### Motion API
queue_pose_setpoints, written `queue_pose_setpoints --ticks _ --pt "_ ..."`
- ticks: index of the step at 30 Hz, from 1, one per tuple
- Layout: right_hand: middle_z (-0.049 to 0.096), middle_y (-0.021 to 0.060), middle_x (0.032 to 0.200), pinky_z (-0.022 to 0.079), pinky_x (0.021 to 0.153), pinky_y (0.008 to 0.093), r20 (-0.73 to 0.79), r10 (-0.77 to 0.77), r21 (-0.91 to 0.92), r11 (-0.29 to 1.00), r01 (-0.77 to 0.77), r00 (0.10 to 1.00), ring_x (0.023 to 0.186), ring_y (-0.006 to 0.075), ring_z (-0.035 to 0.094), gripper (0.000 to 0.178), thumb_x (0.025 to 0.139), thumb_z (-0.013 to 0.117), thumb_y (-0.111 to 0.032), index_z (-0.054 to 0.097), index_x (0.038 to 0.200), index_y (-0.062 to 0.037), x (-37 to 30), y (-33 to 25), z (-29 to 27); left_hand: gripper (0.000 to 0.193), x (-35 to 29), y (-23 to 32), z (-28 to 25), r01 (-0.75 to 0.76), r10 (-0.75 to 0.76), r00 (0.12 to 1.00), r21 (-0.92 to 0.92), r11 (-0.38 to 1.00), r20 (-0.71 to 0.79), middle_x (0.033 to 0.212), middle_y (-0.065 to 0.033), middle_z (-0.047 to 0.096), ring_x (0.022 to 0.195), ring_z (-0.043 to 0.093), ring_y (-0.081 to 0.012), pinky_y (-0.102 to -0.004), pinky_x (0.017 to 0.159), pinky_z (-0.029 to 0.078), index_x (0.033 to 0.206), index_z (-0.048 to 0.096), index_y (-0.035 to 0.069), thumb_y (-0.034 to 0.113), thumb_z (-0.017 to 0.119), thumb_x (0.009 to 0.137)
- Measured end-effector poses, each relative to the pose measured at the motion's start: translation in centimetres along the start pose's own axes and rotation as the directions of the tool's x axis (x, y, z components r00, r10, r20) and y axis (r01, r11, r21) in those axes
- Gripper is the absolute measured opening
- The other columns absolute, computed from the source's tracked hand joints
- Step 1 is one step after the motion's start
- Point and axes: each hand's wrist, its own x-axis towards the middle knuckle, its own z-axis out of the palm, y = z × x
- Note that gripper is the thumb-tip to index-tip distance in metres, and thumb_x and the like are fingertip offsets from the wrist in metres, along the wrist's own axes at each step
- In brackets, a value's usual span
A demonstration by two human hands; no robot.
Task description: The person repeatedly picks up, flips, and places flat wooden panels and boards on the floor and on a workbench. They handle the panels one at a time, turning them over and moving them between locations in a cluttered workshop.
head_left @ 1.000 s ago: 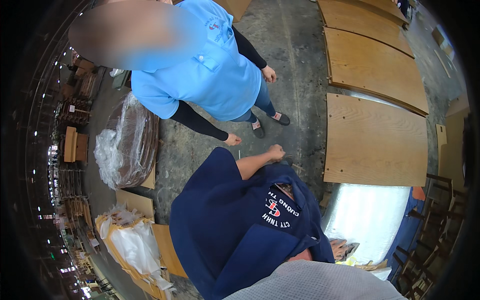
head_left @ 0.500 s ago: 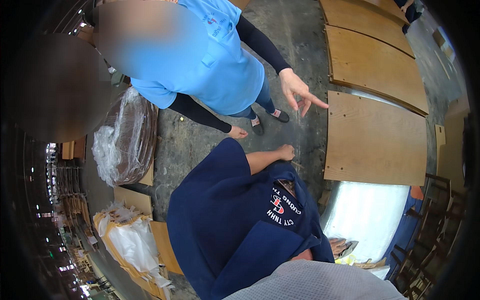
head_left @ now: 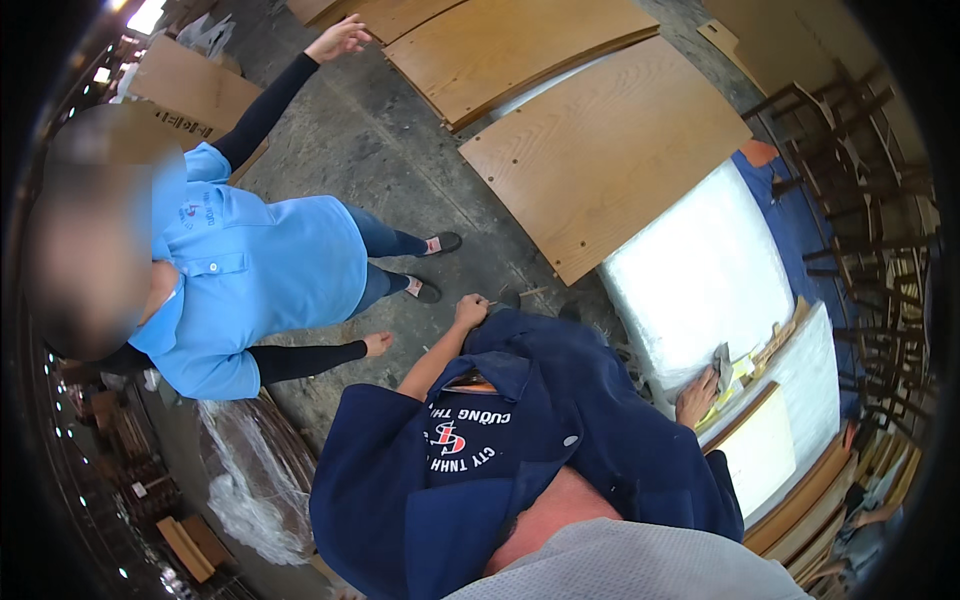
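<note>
My left hand [head_left: 472, 310] is closed in front of my navy jacket, over the floor; a small pale bit shows at its fingertips, too small to name. To the right, my right hand [head_left: 697, 400] rests on a wrapped silvery-white stack, its fingers bent over a grey, crumpled cloth-like piece [head_left: 722, 366]. Beside those fingers lies a yellow and clear wrapper [head_left: 738, 376]. Beyond the hand stretches the silvery-white wrapped surface [head_left: 700, 260], with a brown wooden panel [head_left: 610, 150] with dark holes along its edge lying over its far part.
A person in a light-blue shirt [head_left: 280, 240] stands at the left, one hand [head_left: 340, 38] raised, the other [head_left: 378, 344] low near my left arm. More wooden panels [head_left: 520, 45] lie farther off. Dark wooden frames [head_left: 850, 200] crowd the right. A plastic-wrapped bundle [head_left: 255, 480] sits lower left.
My view has turned rightward, so the panels and white stack sit more central. The other person's pointing hand has swung up and away from the panel. My right hand shows more fully.
</note>
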Motion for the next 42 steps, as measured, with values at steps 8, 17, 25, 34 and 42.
queue_pose_setpoints --ticks 8,17,25,34,42 --pt "0.038 0.0214 0.138 0.032 0.101 0.0479 0.142 0.108 0.118 0.985 -0.125 0.984 0.126 0.0376 0.039 0.053 0.093 0.04 -0.018 0.027 0.143 -0.0048 0.3 2.9 1.2 0.029 1.9 -1.1 0.7 -0.148 0.138 0.988 0.17 0.974 0.07 0.101 -0.0183 0.067 0.099 0.062 -0.0354 -0.042 0.088 0.047 0.098 0.07 0.007 0.026 0.059 0.08" --pt "0.042 0.0201 0.137 0.035 0.102 0.0491 0.092 0.237 0.0 0.971 -0.238 0.967 0.124 0.0365 0.043 0.051 0.087 0.056 -0.024 0.045 0.134 -0.0095 0.8 -0.3 -3.2 0.029 4.0 -2.7 -1.5 -0.335 0.293 0.934 0.209 0.919 0.207 0.096 -0.0185 0.067 0.097 0.063 -0.0361 -0.042 0.086 0.048 0.098 0.07 0.005 0.025 0.059 0.08" --pt "0.056 0.0177 0.12 0.043 0.094 0.041 -0.11 0.681 0.524 0.658 -0.54 0.724 0.11 0.0353 0.054 0.034 0.089 0.055 -0.024 0.057 0.115 -0.0034 -18.0 -12.7 -9.5 0.029 -2.4 7.6 -9.3 -0.336 0.098 0.782 0.285 0.897 0.615 0.082 -0.0096 0.067 0.064 0.061 -0.0162 -0.0275 0.056 0.049 0.113 0.057 0.003 0.02 0.056 0.089" --pt "0.056 0.0199 0.12 0.04 0.096 0.0445 0.035 0.839 0.405 -0.509 -0.759 -0.544 0.112 0.0348 0.053 0.048 0.088 0.051 -0.034 0.052 0.124 -0.0025 -44.4 -8.9 -11.5 0.028 -3.3 7.0 -1.6 -0.729 0.131 0.544 0.39 0.562 0.829 0.08 -0.0102 0.067 0.068 0.065 -0.0171 -0.0298 0.055 0.051 0.107 0.06 0.0 0.021 0.055 0.089" --pt "0.044 0.0205 0.134 0.038 0.099 0.0465 -0.089 0.98 0.283 -0.147 -0.948 -0.178 0.12 0.0394 0.046 0.061 0.085 0.059 -0.039 0.043 0.133 -0.0049 -58.5 8.4 -8.6 0.027 -25.3 5.2 20.5 -0.69 0.178 0.359 0.132 0.712 0.916 0.087 -0.0099 0.068 0.076 0.066 -0.0166 -0.0288 0.062 0.052 0.108 0.062 0.0 0.02 0.053 0.092"
